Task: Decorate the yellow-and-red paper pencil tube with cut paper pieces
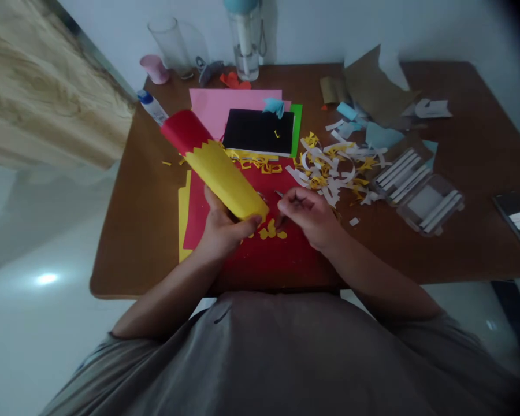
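My left hand (223,228) grips the lower end of a rolled tube of yellow paper (219,164), which has a zigzag edge and a red paper section (184,130) at its far end. My right hand (305,214) is pinched shut just right of the tube, on what look like small scissors (279,194). Only a bit of metal shows; the rest is hidden by my fingers. Below both hands lies a red paper sheet (266,266) scattered with small yellow snippets (269,231).
The brown wooden table (125,231) holds pink, black and green sheets, a heap of white and yellow paper scraps (329,167), a glue bottle (152,107), and a plastic box with white strips (416,193). A phone (517,219) lies at the right edge.
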A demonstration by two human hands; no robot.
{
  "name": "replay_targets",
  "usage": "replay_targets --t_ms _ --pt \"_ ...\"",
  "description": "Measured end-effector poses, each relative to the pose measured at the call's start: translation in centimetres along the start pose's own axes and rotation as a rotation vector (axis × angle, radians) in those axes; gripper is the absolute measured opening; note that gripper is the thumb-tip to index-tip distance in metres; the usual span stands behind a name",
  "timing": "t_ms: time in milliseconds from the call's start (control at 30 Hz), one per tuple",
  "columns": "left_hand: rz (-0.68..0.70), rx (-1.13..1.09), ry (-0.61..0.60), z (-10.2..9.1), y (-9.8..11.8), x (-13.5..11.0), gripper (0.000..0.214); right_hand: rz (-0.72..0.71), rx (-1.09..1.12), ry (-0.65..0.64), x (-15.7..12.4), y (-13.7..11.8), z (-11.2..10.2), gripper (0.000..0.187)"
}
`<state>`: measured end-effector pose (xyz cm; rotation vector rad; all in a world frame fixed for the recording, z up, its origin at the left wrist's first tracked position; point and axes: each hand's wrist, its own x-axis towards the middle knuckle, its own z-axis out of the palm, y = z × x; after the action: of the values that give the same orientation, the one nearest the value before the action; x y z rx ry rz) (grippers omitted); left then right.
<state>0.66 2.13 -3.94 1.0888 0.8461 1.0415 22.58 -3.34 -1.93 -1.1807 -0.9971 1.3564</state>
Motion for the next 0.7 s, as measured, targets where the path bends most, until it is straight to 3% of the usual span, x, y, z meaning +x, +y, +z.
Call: replay_targets --t_ms 100,167,267,367,567,700 --pt "0.116 -0.099 0.104 -0.1 0.7 0.9 0.098 -0.141 -0.512 -0.028 0.4 -0.4 -1.8 0.03" --pt "0.156 -0.142 0.139 0.1 1.3 1.3 0.094 -0.187 -0.893 -0.133 0.6 -0.3 -2.7 0.018" --pt "0.123 -0.181 0.134 0.6 2.1 1.5 0.1 -0.146 -1.194 -0.266 0.9 0.4 -3.0 0.034" --pt "0.015 -0.237 0.125 1.1 2.7 1.3 0.097 -0.099 -1.265 -0.327 1.3 1.0 -2.6 0.05" --pt "-0.136 -0.241 0.205 1.2 2.4 0.7 0.058 -0.114 -1.222 -0.379 1.6 1.5 -2.4 0.022" --pt "-0.254 -0.235 0.278 1.2 2.0 0.4 0.044 -0.144 -1.175 -0.368 1.3 1.9 -2.3 0.016"
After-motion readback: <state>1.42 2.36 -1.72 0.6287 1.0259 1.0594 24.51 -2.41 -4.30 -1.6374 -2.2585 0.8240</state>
